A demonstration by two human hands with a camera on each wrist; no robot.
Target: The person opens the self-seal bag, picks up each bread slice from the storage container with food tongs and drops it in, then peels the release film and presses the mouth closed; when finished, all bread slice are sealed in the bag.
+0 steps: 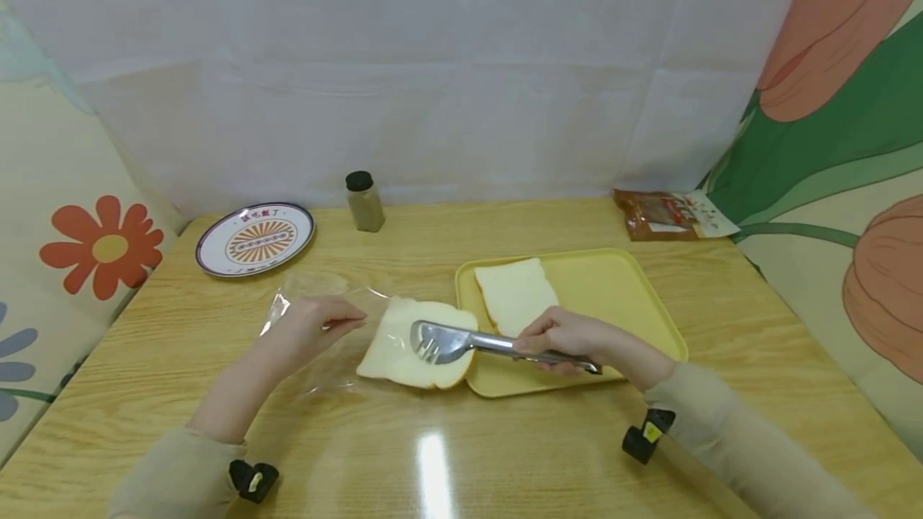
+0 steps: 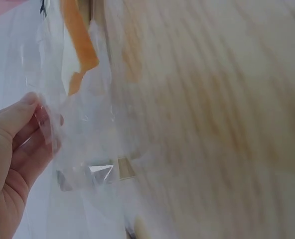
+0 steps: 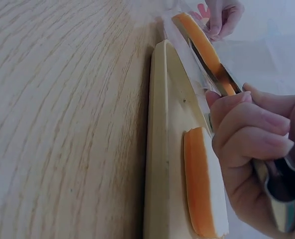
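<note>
— So, which hand holds what in the middle of the frame?

— The left hand, left of centre, pinches the clear plastic bag between thumb and fingers. The right hand, right of centre, has its fingers curled round the handle of the metal tongs.

— And where is the gripped bread slice?

— At the centre, clamped flat in the tongs. Its left part seems to lie under the film, while its right edge overlaps the rim of the yellow tray in the head view. How deep it sits in the bag, I cannot tell.

— Why pinch the film at all?

— Probably to steady something so limp while the tongs bear the slice; their broad heads likely spare the soft crumb and keep fingers off it.

— Is there more bread?

— Yes, a second bread slice lies flat on the tray's left part, perhaps set there to keep it off the wooden worktop.

— And the rest?

— The patterned oval plate at upper left, the black-capped seasoning bottle at upper centre and the brown food packet at upper right stand well apart, presumably leaving the hands room.
</note>
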